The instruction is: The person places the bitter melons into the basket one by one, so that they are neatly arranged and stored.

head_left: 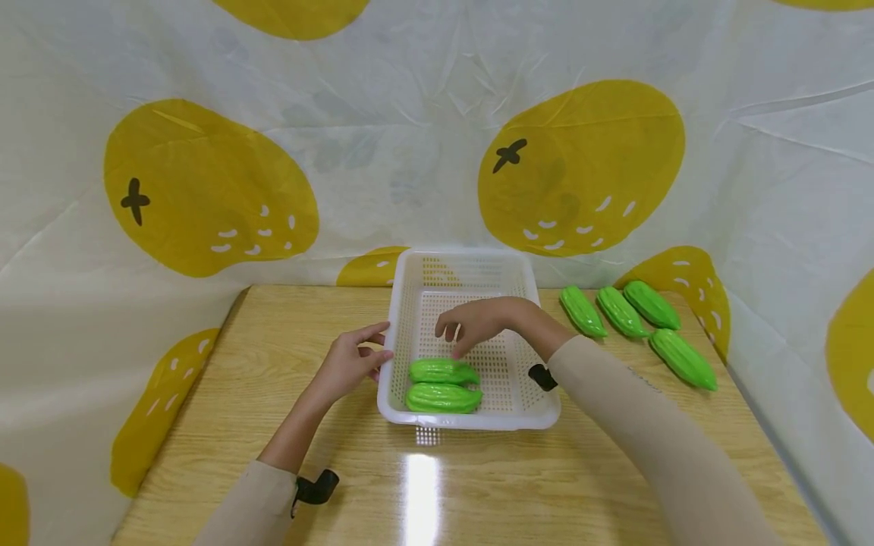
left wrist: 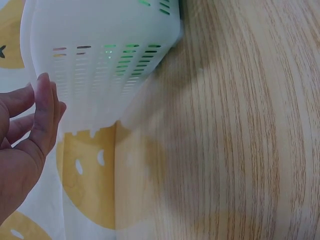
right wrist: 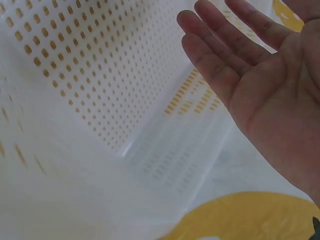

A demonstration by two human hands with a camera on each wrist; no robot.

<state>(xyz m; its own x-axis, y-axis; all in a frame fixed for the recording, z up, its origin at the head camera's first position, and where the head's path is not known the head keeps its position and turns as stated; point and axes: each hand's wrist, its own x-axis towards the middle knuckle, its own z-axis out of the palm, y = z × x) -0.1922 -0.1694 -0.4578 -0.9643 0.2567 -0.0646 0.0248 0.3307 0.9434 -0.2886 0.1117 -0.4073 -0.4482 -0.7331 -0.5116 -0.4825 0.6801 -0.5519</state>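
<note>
A white plastic basket (head_left: pixel 471 422) with perforated walls stands on the table. My left hand (head_left: pixel 350 362) holds its left rim; in the left wrist view the fingers (left wrist: pixel 44 107) lie against the rim and upper outer wall. Two glossy green toy bitter gourds, a rear one (head_left: pixel 442 371) and a front one (head_left: pixel 444 398), lie side by side in the basket's near left part. Over the basket's middle, just behind these gourds, hovers my right hand (head_left: pixel 474 322), its fingers loosely bent and nothing in them. In the right wrist view the right palm (right wrist: pixel 272 85) shows bare.
Several more green bitter gourds (head_left: pixel 620 312) lie on the wooden table (head_left: pixel 300 318) to the right of the basket. A white cloth (head_left: pixel 396 174) printed with yellow fruit hangs behind and at both sides. Both sleeves carry a black wrist mount (head_left: pixel 316 487).
</note>
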